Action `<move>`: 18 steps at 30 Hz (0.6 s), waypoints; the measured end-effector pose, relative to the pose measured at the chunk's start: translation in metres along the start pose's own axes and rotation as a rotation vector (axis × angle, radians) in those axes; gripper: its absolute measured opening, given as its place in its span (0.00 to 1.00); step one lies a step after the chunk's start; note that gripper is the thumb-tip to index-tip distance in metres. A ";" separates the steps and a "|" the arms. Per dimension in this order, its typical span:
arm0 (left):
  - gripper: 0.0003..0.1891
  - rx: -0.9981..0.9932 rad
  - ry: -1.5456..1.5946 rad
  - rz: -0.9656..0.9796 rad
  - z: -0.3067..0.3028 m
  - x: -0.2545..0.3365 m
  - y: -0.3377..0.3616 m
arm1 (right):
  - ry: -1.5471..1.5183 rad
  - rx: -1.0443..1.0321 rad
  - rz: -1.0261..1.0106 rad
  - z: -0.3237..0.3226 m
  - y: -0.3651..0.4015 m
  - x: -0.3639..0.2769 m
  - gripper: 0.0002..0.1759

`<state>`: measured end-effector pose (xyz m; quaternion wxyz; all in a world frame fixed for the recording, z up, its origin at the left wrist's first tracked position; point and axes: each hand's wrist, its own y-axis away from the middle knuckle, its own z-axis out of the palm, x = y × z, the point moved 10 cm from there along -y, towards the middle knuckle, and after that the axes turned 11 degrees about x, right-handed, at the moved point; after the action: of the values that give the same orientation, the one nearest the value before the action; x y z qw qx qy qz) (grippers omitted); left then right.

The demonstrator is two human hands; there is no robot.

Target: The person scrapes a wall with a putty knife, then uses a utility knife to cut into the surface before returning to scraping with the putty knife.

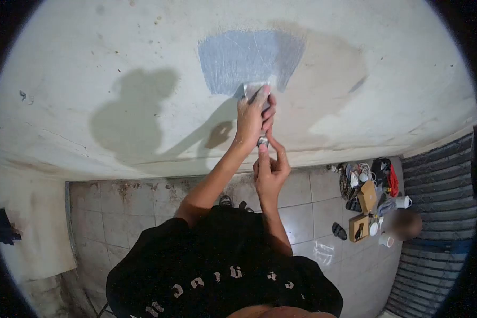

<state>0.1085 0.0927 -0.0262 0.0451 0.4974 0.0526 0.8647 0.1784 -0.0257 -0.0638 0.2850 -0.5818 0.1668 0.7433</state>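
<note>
My left hand (253,117) presses its fingers on the metal blade of a putty knife (253,89), holding it flat against the pale wall (116,53). Just below, my right hand (270,168) grips the end of the knife's handle (262,141). The blade sits at the lower edge of a grey patch of fresh filler (249,55) on the wall. Both arms reach forward from my black shirt (222,270). My fingers hide most of the knife.
A tiled floor (143,212) lies below the wall. At the right stand cardboard boxes (363,212), cups, sandals (339,230) and cables, with another person (405,225) beside a ribbed roller shutter (440,212). A dark object (2,227) hangs at the far left.
</note>
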 end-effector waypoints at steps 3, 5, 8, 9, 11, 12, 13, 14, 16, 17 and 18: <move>0.20 -0.001 0.030 -0.027 0.006 0.005 0.001 | 0.027 0.002 0.003 0.000 -0.003 0.000 0.16; 0.19 -0.007 0.092 -0.003 0.014 0.010 0.005 | 0.021 -0.010 0.029 -0.003 -0.005 -0.008 0.16; 0.19 0.014 0.036 -0.042 -0.001 -0.008 0.002 | 0.046 0.000 -0.014 -0.005 0.002 0.003 0.16; 0.19 0.022 0.017 -0.063 -0.004 -0.011 0.000 | 0.043 -0.002 -0.033 -0.005 0.000 0.001 0.16; 0.19 -0.007 0.028 -0.016 0.005 0.004 0.002 | 0.038 -0.005 -0.072 -0.001 -0.003 -0.007 0.17; 0.19 -0.034 0.059 0.023 0.016 0.015 0.000 | 0.007 -0.003 -0.075 -0.001 -0.010 -0.014 0.17; 0.19 -0.061 0.090 0.056 0.028 0.027 0.002 | -0.005 -0.003 -0.060 -0.001 -0.011 -0.020 0.17; 0.19 -0.058 0.106 0.053 0.036 0.033 0.002 | -0.017 -0.003 -0.045 -0.001 -0.012 -0.025 0.17; 0.20 -0.042 0.065 0.004 0.027 0.019 0.005 | -0.038 0.020 -0.043 -0.001 -0.010 -0.028 0.17; 0.20 -0.037 0.045 -0.012 0.022 0.011 0.003 | -0.050 0.040 -0.061 -0.003 -0.009 -0.024 0.17; 0.20 -0.006 0.021 -0.014 0.009 -0.002 0.000 | -0.018 0.011 0.037 -0.008 -0.002 0.000 0.17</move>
<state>0.1174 0.0925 -0.0228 0.0523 0.4879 0.0539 0.8697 0.1861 -0.0284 -0.0657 0.2759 -0.5703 0.1791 0.7527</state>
